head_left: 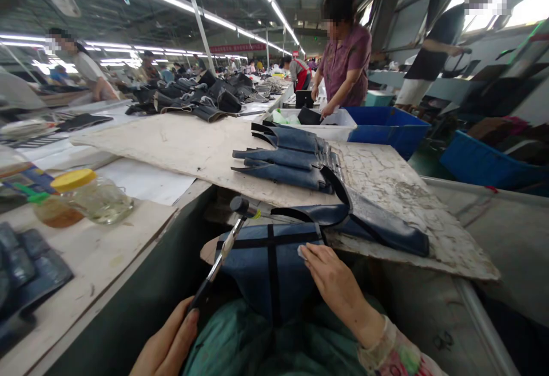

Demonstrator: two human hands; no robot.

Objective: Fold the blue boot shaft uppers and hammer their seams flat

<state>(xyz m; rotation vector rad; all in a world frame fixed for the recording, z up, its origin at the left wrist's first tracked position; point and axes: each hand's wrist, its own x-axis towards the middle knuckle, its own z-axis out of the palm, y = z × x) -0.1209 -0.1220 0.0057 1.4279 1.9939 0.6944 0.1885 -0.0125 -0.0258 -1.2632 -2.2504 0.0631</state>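
A dark blue leather piece (266, 267) with black crossed strips lies over my lap and a small board. My right hand (332, 284) rests on its right edge, fingers pressed together on the leather. My left hand (171, 339) grips the dark handle of a small hammer (225, 250), whose head hovers at the piece's upper left corner. A stack of similar blue leather pieces (285, 158) lies on a worn cardboard sheet (180, 141) just beyond, one long piece (377, 224) trailing toward me.
A yellow-lidded glass jar (92, 196) stands on the left bench near blue pieces (26, 273). A person in a purple top (345, 61) works at a white bin (330, 127) beside blue crates (388, 127). Dark leather piles (201, 98) lie farther back.
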